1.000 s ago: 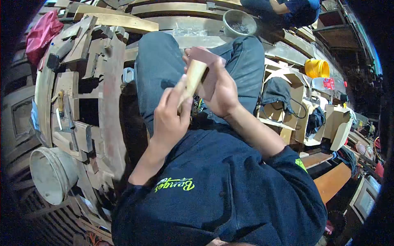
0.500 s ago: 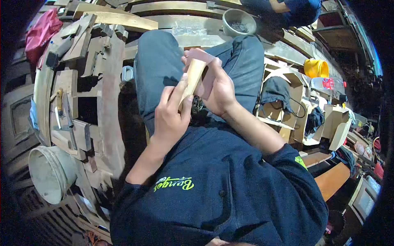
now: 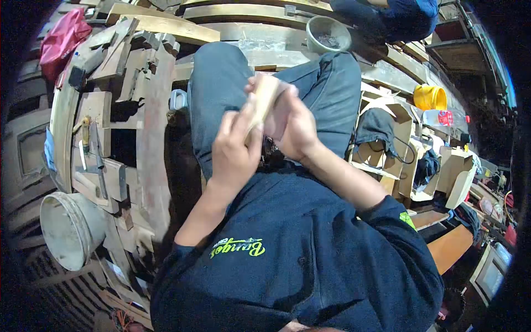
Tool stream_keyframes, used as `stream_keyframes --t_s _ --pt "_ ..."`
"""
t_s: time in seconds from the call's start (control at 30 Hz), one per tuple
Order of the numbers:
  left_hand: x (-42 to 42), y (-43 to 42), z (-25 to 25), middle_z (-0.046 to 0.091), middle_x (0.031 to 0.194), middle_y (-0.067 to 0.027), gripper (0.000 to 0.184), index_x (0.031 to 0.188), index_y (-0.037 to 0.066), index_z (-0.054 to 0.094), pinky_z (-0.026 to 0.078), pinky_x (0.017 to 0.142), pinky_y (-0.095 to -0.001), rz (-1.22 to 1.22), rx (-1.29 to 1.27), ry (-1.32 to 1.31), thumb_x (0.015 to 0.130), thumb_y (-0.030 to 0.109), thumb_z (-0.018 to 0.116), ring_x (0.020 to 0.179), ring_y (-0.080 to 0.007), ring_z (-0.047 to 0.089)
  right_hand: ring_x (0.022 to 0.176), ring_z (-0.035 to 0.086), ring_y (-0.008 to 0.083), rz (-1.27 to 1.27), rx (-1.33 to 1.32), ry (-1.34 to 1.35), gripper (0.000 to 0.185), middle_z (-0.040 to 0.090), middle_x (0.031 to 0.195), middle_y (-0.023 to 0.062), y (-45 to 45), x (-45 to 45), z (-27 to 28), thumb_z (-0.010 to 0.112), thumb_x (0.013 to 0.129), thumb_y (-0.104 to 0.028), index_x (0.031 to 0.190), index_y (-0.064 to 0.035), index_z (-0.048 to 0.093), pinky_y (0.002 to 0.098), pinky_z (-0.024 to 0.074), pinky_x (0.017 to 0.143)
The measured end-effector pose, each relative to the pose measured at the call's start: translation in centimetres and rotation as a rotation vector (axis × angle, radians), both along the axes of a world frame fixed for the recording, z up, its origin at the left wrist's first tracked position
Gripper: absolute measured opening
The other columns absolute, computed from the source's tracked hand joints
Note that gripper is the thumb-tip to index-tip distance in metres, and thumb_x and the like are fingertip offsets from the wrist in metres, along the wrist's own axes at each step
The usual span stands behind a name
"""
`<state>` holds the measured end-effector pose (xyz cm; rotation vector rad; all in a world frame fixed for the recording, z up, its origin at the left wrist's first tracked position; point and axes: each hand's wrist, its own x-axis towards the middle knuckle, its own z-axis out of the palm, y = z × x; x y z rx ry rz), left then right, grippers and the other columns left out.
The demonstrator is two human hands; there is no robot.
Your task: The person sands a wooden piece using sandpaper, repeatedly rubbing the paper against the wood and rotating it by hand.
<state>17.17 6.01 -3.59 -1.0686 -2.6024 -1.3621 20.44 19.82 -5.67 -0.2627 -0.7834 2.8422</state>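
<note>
My left hand (image 3: 237,145) is closed on a pale, smooth piece of wood (image 3: 262,99), with its fingers along one side and the thumb on the other. My right hand (image 3: 298,127) cups a brownish-pink sheet of sandpaper (image 3: 278,117) that lies behind and against the wood; its fingertips show beyond the far edge. Both hands are together above my lap, between my bent knees. Motion blurs the wood's upper end and the sheet.
To the left, a wooden bench (image 3: 152,138) carries wood offcuts and a chisel-like tool (image 3: 85,135). A white bucket (image 3: 66,229) stands at lower left, a grey bucket (image 3: 328,34) ahead. Rightward are an open cardboard box (image 3: 395,119), a yellow container (image 3: 430,98) and a bottle (image 3: 442,118). Another person (image 3: 406,19) sits ahead.
The wood has shifted slightly against the sandpaper and now looks blurred, as does the sheet. Both hands keep their grips. The whole view has moved a little.
</note>
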Motion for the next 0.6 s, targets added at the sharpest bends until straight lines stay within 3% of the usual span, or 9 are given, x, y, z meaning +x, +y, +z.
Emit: stream_keyframes --t_s 0.03,0.13,0.2,0.23,0.37,0.47,0.53,0.6 --pt "0.8 -0.1 0.8 0.059 0.097 -0.0201 0.046 0.136 0.009 0.056 0.052 0.073 -0.0441 -0.04 -0.072 -0.094 0.091 0.012 0.062 0.082 -0.0384 0.064 0.126 0.052 0.0247 -0.023 -0.022 -0.167 0.065 0.052 0.139 0.0152 0.6 0.3 0.4 0.023 0.105 -0.051 0.144 -0.0009 0.037 0.0397 0.0417 0.108" --pt "0.3 -0.2 0.5 0.059 0.096 -0.0198 0.046 0.136 0.009 0.056 0.052 0.07 -0.0443 -0.029 -0.056 -0.106 0.091 0.011 0.062 0.078 -0.0383 0.063 0.127 0.051 0.0243 -0.016 0.047 -0.122 0.061 0.052 0.138 0.0141 0.4 0.7 -0.1 0.022 0.106 -0.05 0.145 -0.0051 0.038 0.0403 0.0409 0.109" --pt "-1.5 0.2 -0.1 0.059 0.095 -0.0199 0.045 0.136 0.01 0.057 0.052 0.07 -0.0445 0.046 0.052 0.021 0.091 0.012 0.062 0.077 -0.0376 0.063 0.129 0.05 0.0238 0.003 -0.022 -0.335 0.062 0.052 0.139 0.0129 -1.3 0.8 0.6 0.021 0.106 -0.047 0.144 -0.0007 0.038 0.0378 0.0401 0.109" --pt "-1.0 0.2 0.7 0.063 0.098 -0.021 0.041 0.133 0.003 0.057 0.051 0.076 -0.0412 0.063 0.004 -0.05 0.093 0.011 0.06 0.084 -0.0355 0.063 0.129 0.05 0.0239 0.015 -0.014 -0.254 0.063 0.051 0.139 0.0133 -1.0 0.6 0.4 0.02 0.106 -0.047 0.144 -0.0006 0.038 0.0381 0.0403 0.109" --pt "1.1 -0.4 0.6 0.061 0.093 -0.0196 0.042 0.134 0.004 0.058 0.05 0.074 -0.0411 -0.045 -0.112 -0.092 0.093 0.012 0.061 0.082 -0.0335 0.062 0.129 0.05 0.0252 -0.029 0.037 -0.182 0.062 0.05 0.14 0.0139 0.8 0.3 0.0 0.021 0.107 -0.047 0.144 -0.0007 0.038 0.0403 0.0413 0.109" --pt "-1.1 -0.3 -0.2 0.056 0.093 -0.0193 0.045 0.136 0.009 0.057 0.052 0.072 -0.0412 0.042 -0.028 0.017 0.092 0.015 0.063 0.079 -0.035 0.061 0.128 0.051 0.0252 0.018 0.042 -0.304 0.061 0.05 0.141 0.015 -0.6 1.0 -0.8 0.024 0.107 -0.047 0.145 -0.0006 0.037 0.0402 0.0417 0.109" --pt "-0.9 -0.1 0.1 0.058 0.093 -0.0194 0.043 0.135 0.006 0.058 0.05 0.073 -0.0402 0.061 -0.03 0.014 0.093 0.012 0.062 0.08 -0.0325 0.06 0.126 0.052 0.0255 -0.002 -0.032 -0.278 0.06 0.05 0.14 0.0161 -0.8 0.6 -0.1 0.025 0.107 -0.046 0.144 -0.0004 0.037 0.0402 0.0423 0.108" --pt "0.7 -0.2 0.6 0.058 0.094 -0.0197 0.043 0.135 0.006 0.058 0.05 0.075 -0.0401 -0.006 -0.061 -0.067 0.093 0.012 0.061 0.081 -0.0321 0.06 0.126 0.053 0.0256 -0.052 -0.013 -0.091 0.06 0.051 0.139 0.0159 0.1 -0.1 -0.4 0.023 0.107 -0.046 0.144 -0.001 0.038 0.0405 0.0424 0.108"
